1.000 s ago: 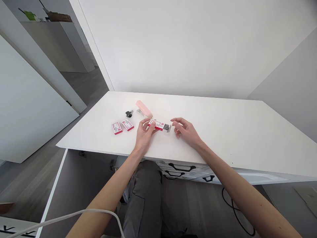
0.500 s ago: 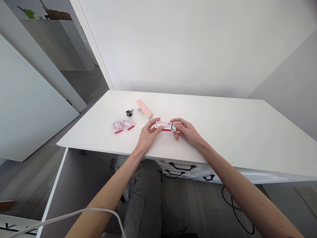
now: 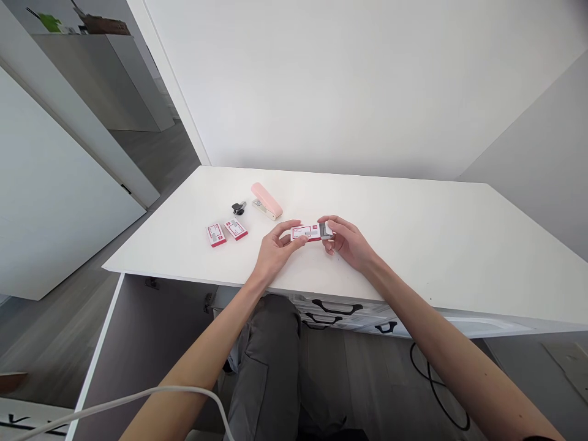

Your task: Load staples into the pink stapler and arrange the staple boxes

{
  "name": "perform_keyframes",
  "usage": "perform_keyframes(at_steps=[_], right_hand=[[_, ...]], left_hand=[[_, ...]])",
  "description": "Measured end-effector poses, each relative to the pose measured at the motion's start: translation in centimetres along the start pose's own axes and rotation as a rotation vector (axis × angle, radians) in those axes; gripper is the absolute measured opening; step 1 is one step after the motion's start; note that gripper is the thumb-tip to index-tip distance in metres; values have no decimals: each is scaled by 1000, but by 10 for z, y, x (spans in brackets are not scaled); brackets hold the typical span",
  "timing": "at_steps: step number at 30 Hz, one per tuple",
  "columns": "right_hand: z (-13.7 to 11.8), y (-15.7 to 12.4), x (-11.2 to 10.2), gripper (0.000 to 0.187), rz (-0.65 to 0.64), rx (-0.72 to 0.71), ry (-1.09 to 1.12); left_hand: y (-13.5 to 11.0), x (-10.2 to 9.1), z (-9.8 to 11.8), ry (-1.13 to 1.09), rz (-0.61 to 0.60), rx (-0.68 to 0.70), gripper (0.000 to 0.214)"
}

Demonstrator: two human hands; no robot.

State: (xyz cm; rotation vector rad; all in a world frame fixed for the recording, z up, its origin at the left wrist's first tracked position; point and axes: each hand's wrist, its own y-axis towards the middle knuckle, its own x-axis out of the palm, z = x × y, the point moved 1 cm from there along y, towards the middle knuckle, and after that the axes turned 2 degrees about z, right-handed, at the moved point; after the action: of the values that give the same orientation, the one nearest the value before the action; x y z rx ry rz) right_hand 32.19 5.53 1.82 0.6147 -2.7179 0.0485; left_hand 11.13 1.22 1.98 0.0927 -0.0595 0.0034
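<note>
1. White desk (image 3: 413, 245) against a white wall.
2. Left hand (image 3: 274, 251) pinches the red-and-white staple box (image 3: 305, 233) above the desk; its print is too small to read.
3. Right hand (image 3: 348, 243) grips the box's grey inner tray (image 3: 326, 230).
4. Two more boxes (image 3: 225, 232) and a pink stapler (image 3: 266, 200) lie to the left.

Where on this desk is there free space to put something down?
The right half of the desk, right of the right hand, is bare, and so is the strip along the wall. The left is crowded: two small boxes, clip, stapler.
</note>
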Motion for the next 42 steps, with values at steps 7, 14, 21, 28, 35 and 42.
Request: perform_keyframes(at_steps=[7, 14, 21, 28, 35, 42], right_hand=[[2, 1, 0, 34, -2, -9, -18], [3, 1, -1, 35, 13, -5, -43], [4, 0, -2, 40, -17, 12, -76], [5, -2, 0, 48, -97, 49, -100], [7, -2, 1, 55, -119, 74, -92], [6, 0, 1, 51, -73, 37, -58]], left_hand=[[-1, 3, 0, 74, -56, -11, 53], [-2, 4, 2, 78, -55, 0, 51], [-3, 3, 3, 82, -83, -15, 49], [-5, 2, 5, 78, -127, 0, 47], [-3, 1, 1, 83, -141, -2, 53], [-4, 4, 3, 116, -13, 38, 47]])
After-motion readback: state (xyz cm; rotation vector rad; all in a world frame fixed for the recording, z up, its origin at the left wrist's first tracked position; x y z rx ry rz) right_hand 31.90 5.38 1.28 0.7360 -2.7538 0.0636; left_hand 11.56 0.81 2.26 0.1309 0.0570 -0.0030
